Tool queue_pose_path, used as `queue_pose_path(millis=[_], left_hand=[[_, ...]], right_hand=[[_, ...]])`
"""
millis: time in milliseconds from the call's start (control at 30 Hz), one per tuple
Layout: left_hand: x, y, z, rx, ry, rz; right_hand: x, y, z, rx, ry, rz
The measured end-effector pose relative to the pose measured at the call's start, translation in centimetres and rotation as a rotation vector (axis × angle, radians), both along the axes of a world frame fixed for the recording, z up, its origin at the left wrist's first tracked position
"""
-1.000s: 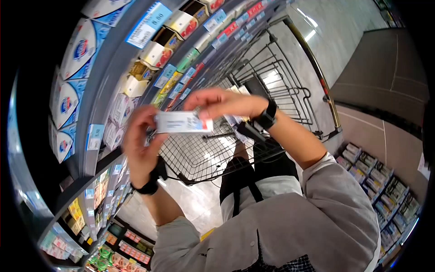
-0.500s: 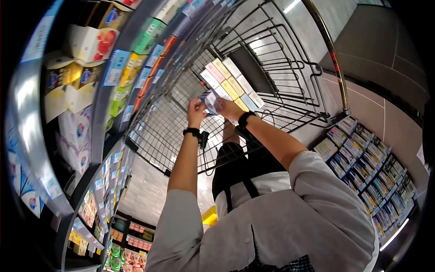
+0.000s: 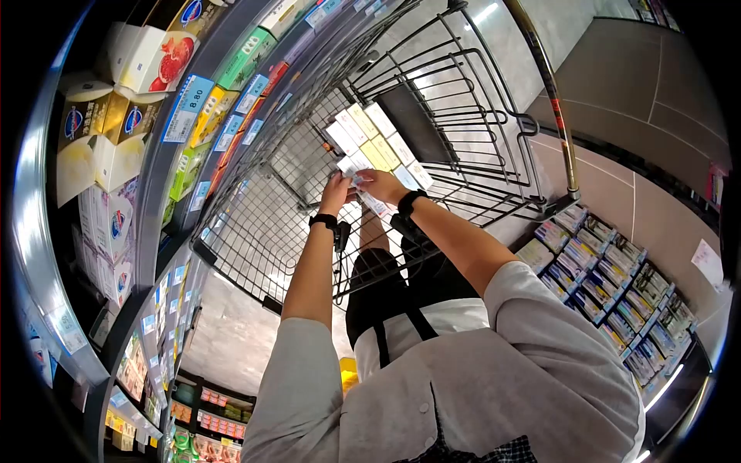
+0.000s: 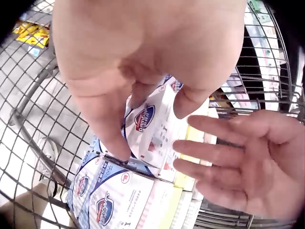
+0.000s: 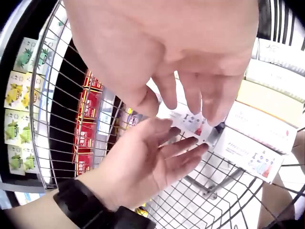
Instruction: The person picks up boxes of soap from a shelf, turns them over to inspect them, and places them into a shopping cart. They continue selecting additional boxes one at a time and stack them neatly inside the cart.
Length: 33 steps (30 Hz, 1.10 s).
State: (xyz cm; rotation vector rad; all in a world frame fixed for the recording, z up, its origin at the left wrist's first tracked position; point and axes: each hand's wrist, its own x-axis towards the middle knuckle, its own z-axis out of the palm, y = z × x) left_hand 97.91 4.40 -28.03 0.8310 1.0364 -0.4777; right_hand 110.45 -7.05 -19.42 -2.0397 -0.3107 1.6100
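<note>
In the left wrist view, a white soap box (image 4: 159,126) with a blue-and-red shield logo lies between the thumb and fingers of my left hand (image 4: 147,52), which pinches its sides. My right hand (image 4: 252,162) comes from the other side with straight, spread fingers, tips right at the box. From the right wrist view, the right fingers (image 5: 190,93) reach down over the same box. Similar soap boxes (image 4: 121,195) sit stacked against it inside the cart. In the head view both hands are low in the wire cart (image 3: 270,224), by rows of white and yellow boxes (image 3: 380,150).
Shelves of boxed goods (image 3: 108,147) with blue price tags (image 3: 187,108) run along the left side of the cart. The cart's handle bar (image 3: 552,100) is at the right. Racks of small packets (image 3: 610,285) stand lower right.
Both hands have moved from up beside the shelf, holding the soap box, down into the cart next to the stacked boxes. Since half a second ago, the right fingers have straightened.
</note>
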Motion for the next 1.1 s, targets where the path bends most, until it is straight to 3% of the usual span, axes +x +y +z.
queue_pose_path(millis=[67,100,167,200,267,333,467,600,667,733,800,833,867,967,1000,1067,1100], left_hand=[[0.0,0.3,0.0,-0.032,-0.033,-0.069],[-0.3,0.6,0.3,-0.025,-0.036,-0.057],[-1.5,1.1,1.4,0.029,0.085,0.134],[-2.4,1.9,1.8,0.089,0.02,0.17],[-2.9,4.1,7.2,0.285,-0.096,0.221],[-3.4,6.2,13.2,0.532,-0.269,0.274],[-1.4,9.6,33.0,0.837,-0.425,0.208],[0.7,13.0,45.2,1.106,-0.661,0.298],[2.6,14.5,49.0,1.245,-0.858,0.341],[5.8,14.6,53.5,1.367,-0.884,0.317],[8.6,15.8,55.5,1.377,-0.864,0.258],[10.9,16.0,56.1,1.434,-0.966,0.33],[12.4,16.7,56.4,1.449,-0.858,0.283],[17.8,20.1,55.2,1.685,-0.874,0.296],[19.1,21.1,55.4,1.685,-0.884,0.294],[20.8,22.7,55.8,1.764,-0.505,0.132],[21.5,22.8,55.9,1.766,-0.51,0.13]], right_hand=[[-0.2,-1.9,-2.1,0.07,-0.087,0.043],[0.8,-1.7,-0.8,-0.043,-0.019,0.066],[1.8,-3.6,-1.5,-0.013,0.226,-0.224],[2.7,-4.1,-0.9,0.018,0.218,-0.248],[4.9,-4.3,1.6,0.137,0.169,-0.375],[7.9,-3.4,7.7,0.197,0.112,-0.4],[12.4,-0.6,20.9,0.469,-0.019,-0.404],[16.9,4.6,31.8,0.836,-0.139,-0.296],[18.8,8.4,36.7,1.01,-0.302,-0.268],[19.9,12.0,40.4,1.192,-0.416,-0.276],[20.0,14.6,43.4,1.283,-0.483,-0.258],[19.8,15.5,44.5,1.284,-0.498,-0.264],[19.6,16.3,45.3,1.284,-0.515,-0.273],[19.5,18.4,44.7,1.194,-0.726,-0.336],[20.0,19.1,44.0,1.223,-0.673,-0.369],[20.5,19.6,43.3,1.237,-0.698,-0.377],[20.8,19.6,43.3,1.25,-0.719,-0.384]])
